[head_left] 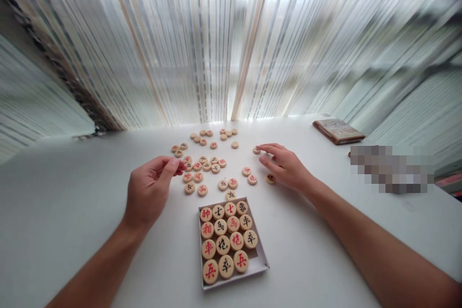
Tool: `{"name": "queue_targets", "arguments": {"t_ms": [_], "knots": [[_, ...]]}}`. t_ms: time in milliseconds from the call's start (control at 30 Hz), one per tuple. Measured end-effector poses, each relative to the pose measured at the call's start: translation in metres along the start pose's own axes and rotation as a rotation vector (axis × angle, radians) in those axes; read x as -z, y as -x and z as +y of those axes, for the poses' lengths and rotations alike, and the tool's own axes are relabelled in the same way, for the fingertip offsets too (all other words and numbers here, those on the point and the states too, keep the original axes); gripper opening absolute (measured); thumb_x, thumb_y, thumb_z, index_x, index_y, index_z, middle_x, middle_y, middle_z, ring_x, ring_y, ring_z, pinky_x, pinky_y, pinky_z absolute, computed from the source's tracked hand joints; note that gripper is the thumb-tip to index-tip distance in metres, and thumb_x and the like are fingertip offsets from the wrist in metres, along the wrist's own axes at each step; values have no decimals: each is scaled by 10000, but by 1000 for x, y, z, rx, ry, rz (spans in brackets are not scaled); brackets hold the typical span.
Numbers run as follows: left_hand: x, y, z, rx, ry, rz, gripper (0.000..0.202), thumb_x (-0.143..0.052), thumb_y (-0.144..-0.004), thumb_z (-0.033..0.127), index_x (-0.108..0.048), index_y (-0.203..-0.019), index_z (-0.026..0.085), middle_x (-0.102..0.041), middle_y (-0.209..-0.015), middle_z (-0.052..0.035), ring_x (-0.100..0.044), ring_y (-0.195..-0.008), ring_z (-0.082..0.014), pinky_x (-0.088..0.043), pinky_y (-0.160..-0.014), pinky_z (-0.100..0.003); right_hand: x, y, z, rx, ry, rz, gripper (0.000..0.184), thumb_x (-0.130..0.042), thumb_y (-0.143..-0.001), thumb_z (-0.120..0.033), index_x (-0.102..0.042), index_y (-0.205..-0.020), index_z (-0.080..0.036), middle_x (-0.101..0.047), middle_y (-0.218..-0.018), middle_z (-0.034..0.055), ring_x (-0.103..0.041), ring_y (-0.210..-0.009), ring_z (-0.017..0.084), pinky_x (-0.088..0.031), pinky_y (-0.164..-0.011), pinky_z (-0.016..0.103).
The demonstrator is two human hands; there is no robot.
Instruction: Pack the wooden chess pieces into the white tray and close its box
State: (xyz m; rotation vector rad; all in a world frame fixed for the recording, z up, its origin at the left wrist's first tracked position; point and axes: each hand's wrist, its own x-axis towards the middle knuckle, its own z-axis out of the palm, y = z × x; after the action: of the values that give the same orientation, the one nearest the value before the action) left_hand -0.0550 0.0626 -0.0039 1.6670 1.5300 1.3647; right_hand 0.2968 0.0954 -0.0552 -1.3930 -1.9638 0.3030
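My left hand (149, 187) is beside the left edge of the scattered Chinese chess pieces, thumb and fingers pressed together. Whether anything is in that pinch is hidden. To the right, my right hand (285, 166) stretches out with fingers apart, its fingertips at a single round chess piece (256, 150) lying on the table. Another piece (270, 179) with a dark character sits under the thumb side of that hand. Between my forearms is a shallow white box (258, 265) with rows of red and black pieces, face up, and a gap at its right front corner.
Several loose pieces (206, 167) lie in groups across the white table (310, 260), some showing no character. A brown-edged flat box (338, 131) rests at the back right, near a pixelated patch (393, 168). Striped curtains (212, 57) hang behind the table.
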Motion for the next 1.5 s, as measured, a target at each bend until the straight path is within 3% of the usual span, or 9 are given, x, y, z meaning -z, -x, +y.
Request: {"name": "queue_targets", "arguments": {"t_ms": [233,333,467,633,767,900,1033,1267,1500], "knots": [[16,-21,-19,18,-150,33,315,-690,-905,471,-833,-920,190,-858,-955,-75,-789,-903,-259,-595,-888,-361,-1,-2,-14,-38,12,-11,367,-594,-1034,-377,-765,-1305,-198,-745,-1383,154,-704,-1276,360,-601,-1016,517],[17,-23,-26,14,-242,21,298,-713,-874,453,-848,-962,203,-864,-984,-71,-789,-916,-267,-586,-895,-375,-2,-11,-27,-58,27,-35,321,-607,-1032,-355,-798,-1233,-195,-785,-1275,152,-748,-1169,348,-631,-925,481],[16,-24,-32,30,-326,-24,253,-705,-843,390,-854,-962,224,-870,-994,-60,-791,-916,-268,-584,-863,-372,-4,-39,-45,-58,73,-76,268,-661,-1012,-308,-831,-1194,-209,-803,-1198,135,-780,-936,299,-633,-877,457],[14,-23,-34,50,-374,-50,270,-680,-847,394,-856,-969,229,-870,-988,-65,-788,-904,-279,-576,-836,-382,-16,-90,-52,-59,140,-59,313,-667,-1004,-216,-818,-1270,-151,-781,-1262,184,-764,-1085,329,-607,-982,475],[13,-22,-36,55,-399,-61,277,-673,-851,399,-856,-965,225,-861,-935,-62,-773,-822,-269,-567,-826,-392,-28,-109,-49,-78,146,-105,236,-725,-974,-238,-862,-1139,-139,-826,-1094,169,-778,-1012,328,-611,-935,463],[12,-20,-36,51,-412,-62,282,-667,-861,408,-857,-972,232,-858,-931,-53,-769,-816,-262,-567,-810,-376,-32,-106,-44,-54,113,-154,171,-750,-956,-241,-878,-1060,-198,-841,-1042,103,-778,-939,278,-605,-872,405],[10,-17,-32,49,-408,-59,281,-668,-860,403,-861,-982,239,-863,-957,-51,-785,-842,-264,-579,-783,-353,-29,-101,-43,-32,92,-165,194,-779,-934,-228,-870,-1099,-181,-832,-1083,120,-768,-925,274,-601,-831,398],[3,-12,-24,14,-386,-58,286,-658,-876,390,-861,-986,221,-870,-998,-58,-800,-882,-260,-603,-762,-323,-59,-84,-92,160,20,-274,193,-697,-1031,-256,-868,-1099,-197,-818,-1140,108,-742,-1063,257,-556,-972,389],[0,-9,-21,-9,-354,-65,264,-663,-892,363,-857,-980,207,-874,-997,-60,-803,-894,-248,-633,-815,-313,-79,-85,-114,121,40,-311,177,-757,-990,-294,-868,-994,-156,-780,-1074,157,-703,-939,269,-513,-878,393]]}}
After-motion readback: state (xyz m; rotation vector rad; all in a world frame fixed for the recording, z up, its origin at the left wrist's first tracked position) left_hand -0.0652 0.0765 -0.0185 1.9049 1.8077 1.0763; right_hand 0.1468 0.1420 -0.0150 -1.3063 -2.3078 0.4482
